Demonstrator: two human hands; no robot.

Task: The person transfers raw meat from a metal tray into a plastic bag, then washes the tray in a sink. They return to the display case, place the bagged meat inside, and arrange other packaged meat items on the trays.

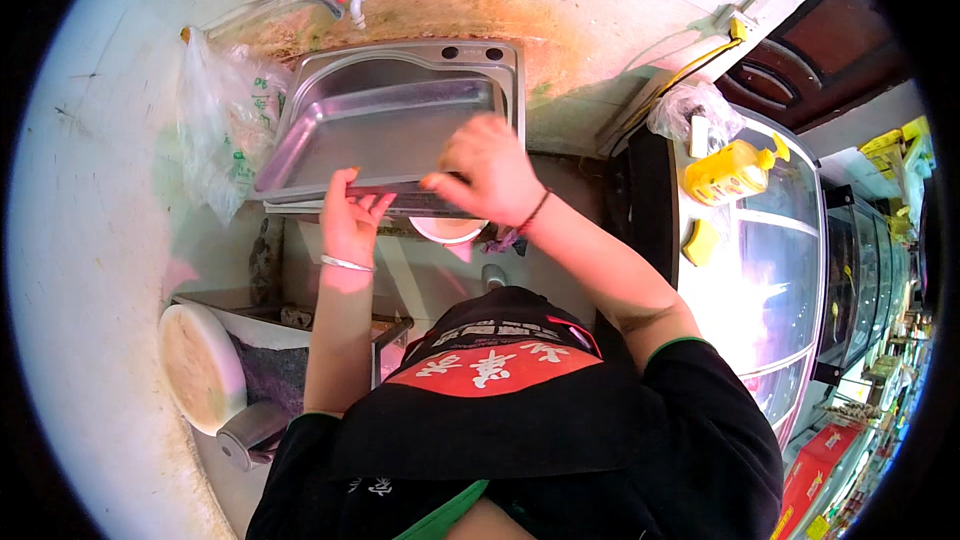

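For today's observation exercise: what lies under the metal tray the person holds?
The metal tray sits over a steel sink, both hands gripping its near edge. A white bowl peeks out below. The sink basin is covered.

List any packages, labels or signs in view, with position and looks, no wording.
Plastic bag: hangs on the wall left of the sink, clear with green print.
Yellow bottle: lies on the glass counter at right, squat.
Clear wrapped bundle: just behind the bottle.
Red boxes: lower right, flat.

Brushed, dull-gleaming metal tray [385,135] over a steel sink [470,65]; crinkled clear plastic bag [222,120]; glossy yellow bottle [730,172], probably plastic.
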